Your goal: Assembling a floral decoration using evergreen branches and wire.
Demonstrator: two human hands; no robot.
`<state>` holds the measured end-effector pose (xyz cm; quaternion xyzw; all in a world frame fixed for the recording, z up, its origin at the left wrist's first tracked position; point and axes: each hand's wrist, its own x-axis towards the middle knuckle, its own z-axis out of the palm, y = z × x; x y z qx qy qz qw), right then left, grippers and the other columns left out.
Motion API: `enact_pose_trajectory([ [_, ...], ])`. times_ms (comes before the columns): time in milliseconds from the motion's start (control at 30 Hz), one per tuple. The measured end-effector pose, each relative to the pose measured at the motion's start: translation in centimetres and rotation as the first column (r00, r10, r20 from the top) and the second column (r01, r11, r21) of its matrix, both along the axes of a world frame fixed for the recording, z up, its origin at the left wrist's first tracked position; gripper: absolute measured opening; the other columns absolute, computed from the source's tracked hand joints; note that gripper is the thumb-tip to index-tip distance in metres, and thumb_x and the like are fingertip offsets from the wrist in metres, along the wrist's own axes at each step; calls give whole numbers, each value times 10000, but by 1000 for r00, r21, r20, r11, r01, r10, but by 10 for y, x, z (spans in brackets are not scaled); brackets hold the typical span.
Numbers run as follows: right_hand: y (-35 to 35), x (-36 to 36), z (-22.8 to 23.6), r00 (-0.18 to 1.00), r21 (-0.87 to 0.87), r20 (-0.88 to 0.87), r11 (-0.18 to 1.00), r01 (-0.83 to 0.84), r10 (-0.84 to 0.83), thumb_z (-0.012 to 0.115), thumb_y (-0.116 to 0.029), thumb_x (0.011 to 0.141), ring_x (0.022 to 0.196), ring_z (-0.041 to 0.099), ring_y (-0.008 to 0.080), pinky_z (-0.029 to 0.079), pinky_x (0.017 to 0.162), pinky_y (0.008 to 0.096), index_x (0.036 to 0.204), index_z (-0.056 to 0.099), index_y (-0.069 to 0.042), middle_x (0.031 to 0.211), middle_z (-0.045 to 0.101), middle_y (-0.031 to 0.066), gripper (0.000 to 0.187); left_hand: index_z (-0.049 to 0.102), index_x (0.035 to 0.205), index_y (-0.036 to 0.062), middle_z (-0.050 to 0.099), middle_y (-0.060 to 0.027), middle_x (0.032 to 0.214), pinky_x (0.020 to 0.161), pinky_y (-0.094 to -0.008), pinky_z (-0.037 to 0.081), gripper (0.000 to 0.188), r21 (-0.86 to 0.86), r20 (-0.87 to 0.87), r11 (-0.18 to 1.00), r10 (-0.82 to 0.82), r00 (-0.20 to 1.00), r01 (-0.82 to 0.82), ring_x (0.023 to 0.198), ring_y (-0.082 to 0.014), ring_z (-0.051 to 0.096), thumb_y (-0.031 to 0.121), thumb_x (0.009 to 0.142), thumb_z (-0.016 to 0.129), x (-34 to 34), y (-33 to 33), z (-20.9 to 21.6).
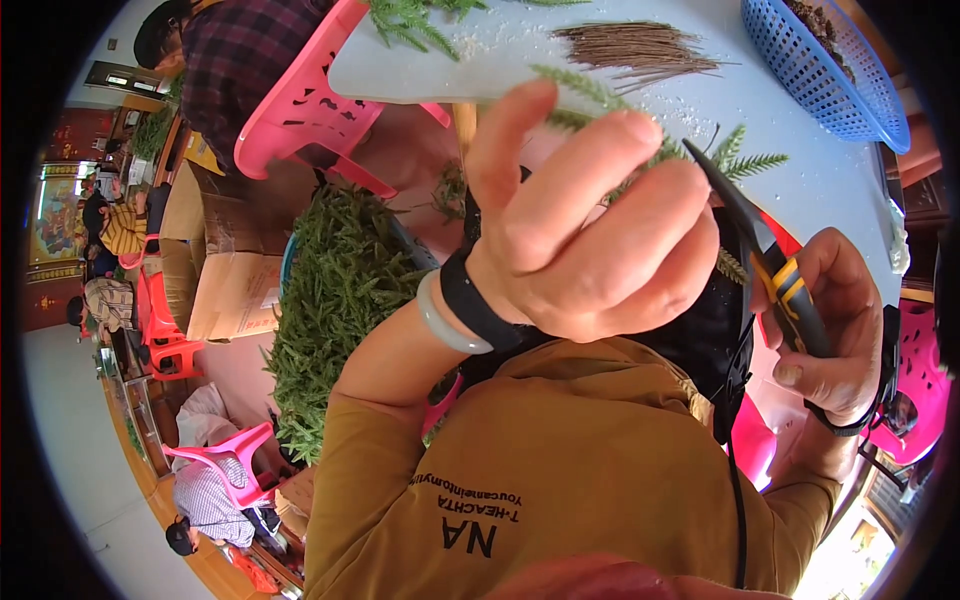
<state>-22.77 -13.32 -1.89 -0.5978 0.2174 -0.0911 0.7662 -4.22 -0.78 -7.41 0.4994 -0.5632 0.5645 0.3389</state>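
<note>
My left hand (600, 220), with a black band and a pale bangle at the wrist, is raised in front of the table with curled fingers. It holds a green fern-like sprig (750, 160), whose fronds show behind and beyond the fingers; the grip itself is partly hidden. On the right, my right hand (835, 335) is closed round a pair of snips (785, 285) with black and yellow handles. Their dark blades point up and left, close to the sprig beside my left fingers. I cannot tell whether the blades touch it.
Brown thin sticks (635, 50) lie bundled on the pale table (450, 80), near a blue basket (815, 70). A large heap of green sprigs (345, 290) stands at my left. Beyond are a pink chair (290, 100), cardboard boxes (240, 280) and several seated people.
</note>
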Motion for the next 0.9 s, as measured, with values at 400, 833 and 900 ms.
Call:
enact_pose_trajectory([
  [400,11,7,7,992,163,-122,986,-22,43,815,-19,422,632,503,70,385,567,144,859,461,-31,798,590,89,563,641,891,148,448,-69,1038,625,-360,480,278,104,-138,951,-275,952,290,882,-257,486,23,645,675,14,12,-17],
  [833,16,1,17,988,-42,-148,998,46,-52,785,-78,436,681,487,78,371,641,188,832,450,-33,803,575,75,520,627,800,88,457,-61,961,586,-348,451,266,70,-157,906,-403,902,417,766,-228,495,-13,560,685,4,4,-16],
  [900,15,0,13,994,-18,-106,1000,8,-10,762,-63,449,696,479,82,366,650,191,825,444,-36,816,571,75,493,608,813,77,488,-48,924,553,-321,414,274,-15,-151,904,-425,892,428,726,-216,502,-2,559,670,4,-3,-18],
])
